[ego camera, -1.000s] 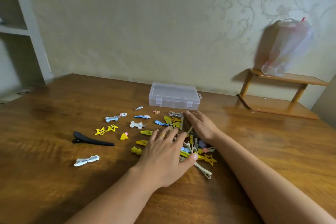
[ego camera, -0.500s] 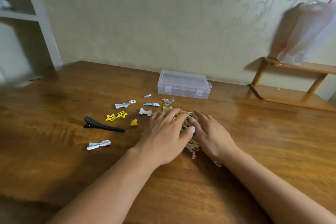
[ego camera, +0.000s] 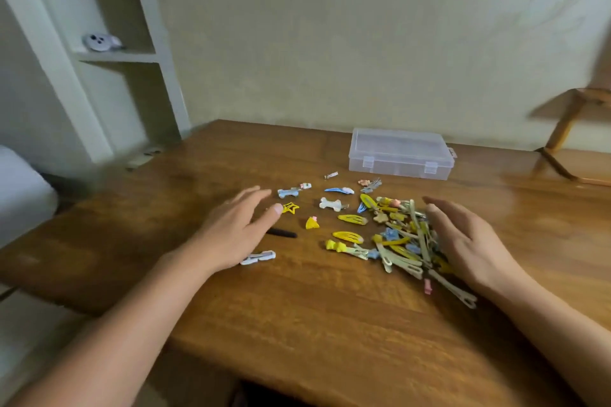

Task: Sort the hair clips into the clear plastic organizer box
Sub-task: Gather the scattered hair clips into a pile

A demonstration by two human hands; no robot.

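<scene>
We noted the clear plastic organizer box point(ego camera: 400, 154) at the far side of the wooden table point(ego camera: 297, 324), lid closed, apart from the clips; the main heap of hair clips point(ego camera: 401, 238) lay in front of it, toward the right, with looser clips spread leftward, among them a white bone-shaped clip point(ego camera: 330, 204), 2 yellow snap clips point(ego camera: 350, 228) and a yellow star clip point(ego camera: 290, 207). The right hand point(ego camera: 469, 241) was spread flat, fingers straight, against the heap's right edge, gripping nothing; the left hand point(ego camera: 231, 235) was also spread wide, holding nothing, partly covering a black clip point(ego camera: 282, 234) and a white clip point(ego camera: 259, 256). A white shelf unit point(ego camera: 109, 56) stood far left.
</scene>
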